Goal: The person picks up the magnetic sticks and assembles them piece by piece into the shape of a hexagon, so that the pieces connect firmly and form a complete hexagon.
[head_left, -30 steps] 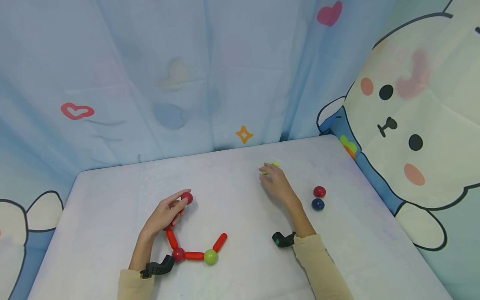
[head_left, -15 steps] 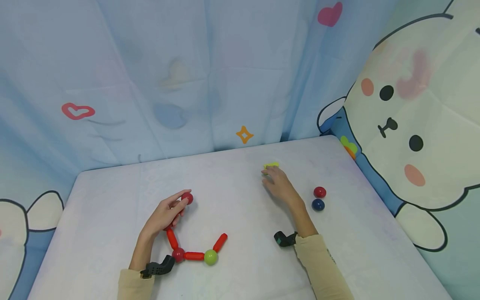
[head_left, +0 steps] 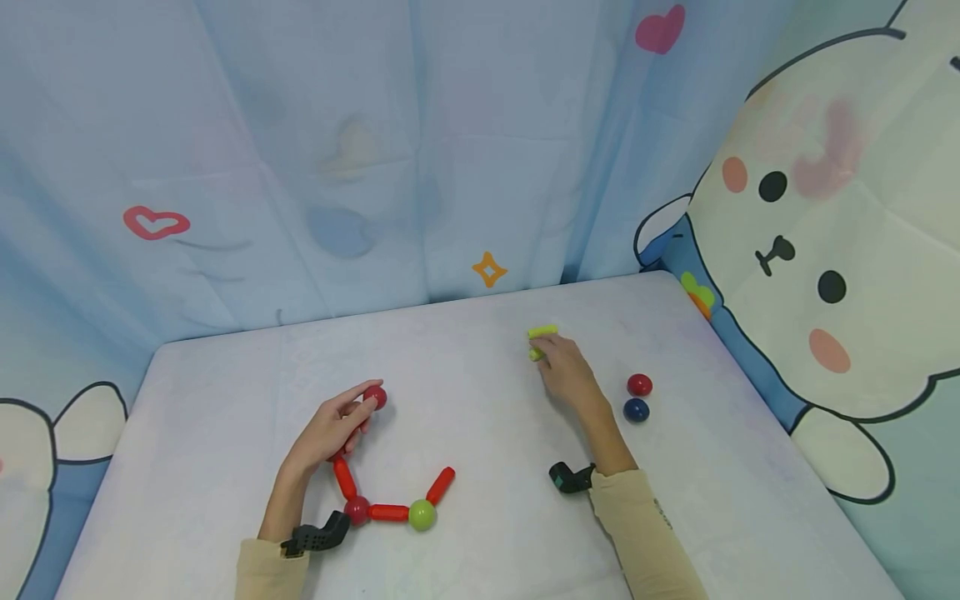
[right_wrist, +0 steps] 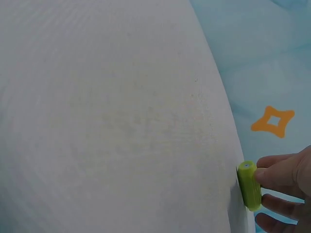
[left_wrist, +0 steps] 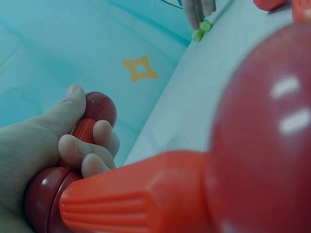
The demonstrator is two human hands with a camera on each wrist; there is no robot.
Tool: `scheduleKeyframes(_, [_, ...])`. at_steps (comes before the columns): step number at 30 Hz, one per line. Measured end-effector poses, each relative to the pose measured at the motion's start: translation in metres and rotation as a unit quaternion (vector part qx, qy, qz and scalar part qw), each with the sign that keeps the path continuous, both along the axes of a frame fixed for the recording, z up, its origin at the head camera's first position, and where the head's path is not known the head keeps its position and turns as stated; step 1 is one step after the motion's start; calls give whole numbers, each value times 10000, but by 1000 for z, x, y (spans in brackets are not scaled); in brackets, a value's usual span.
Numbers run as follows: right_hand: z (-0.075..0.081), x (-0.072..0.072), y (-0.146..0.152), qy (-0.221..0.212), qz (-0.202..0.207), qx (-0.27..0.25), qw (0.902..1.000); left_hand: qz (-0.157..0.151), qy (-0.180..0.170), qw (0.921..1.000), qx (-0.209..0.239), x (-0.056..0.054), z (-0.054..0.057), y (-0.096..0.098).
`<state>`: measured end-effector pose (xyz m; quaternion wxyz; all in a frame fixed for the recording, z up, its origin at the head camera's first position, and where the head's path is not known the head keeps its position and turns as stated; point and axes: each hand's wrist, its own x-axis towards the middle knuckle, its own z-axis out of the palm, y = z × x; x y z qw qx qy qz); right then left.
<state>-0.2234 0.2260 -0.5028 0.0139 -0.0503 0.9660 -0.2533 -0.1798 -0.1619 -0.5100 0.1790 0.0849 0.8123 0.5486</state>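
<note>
My left hand (head_left: 324,429) grips a red magnetic rod (left_wrist: 83,130), with a red ball (head_left: 375,397) at its far end near the fingertips. Another red ball (left_wrist: 41,199) lies against the palm. From it a chain runs toward me: a red rod (head_left: 343,477), a red ball (head_left: 356,510), a second red rod (head_left: 388,512), a green ball (head_left: 422,514) and a free-ended red rod (head_left: 441,485). At the back of the table, my right hand (head_left: 566,371) pinches a yellow-green magnetic rod (right_wrist: 250,186). Just beyond its fingers lies a second yellow-green rod (head_left: 543,331).
To the right of my right arm, a red ball (head_left: 640,384) and a dark blue ball (head_left: 636,409) sit close together on the white table (head_left: 465,400). A blue curtain (head_left: 360,167) hangs behind the table's back edge.
My right hand has drawn back slightly toward me, bringing one yellow-green rod away from the other, which stays at the back. The left hand and the red chain have not moved.
</note>
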Motion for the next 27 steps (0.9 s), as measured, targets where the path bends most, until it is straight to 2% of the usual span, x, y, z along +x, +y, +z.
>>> scheduleKeyframes(8, [3,4,1,28,-218,206,9995,47,-122,9999,4,1,1,1])
scheduleKeyframes(14, [2,4,2,-42,-373,118,9992,46,-143,9999,-25,1,1,1])
scheduleKeyframes(21, [-2,3,7,52,-439,278,9986,39,-134,9999,-22,2,2,2])
scheduleKeyframes(27, [-1,4,8,-104,-403,304,9987,11,-88,10000,22,2,1,2])
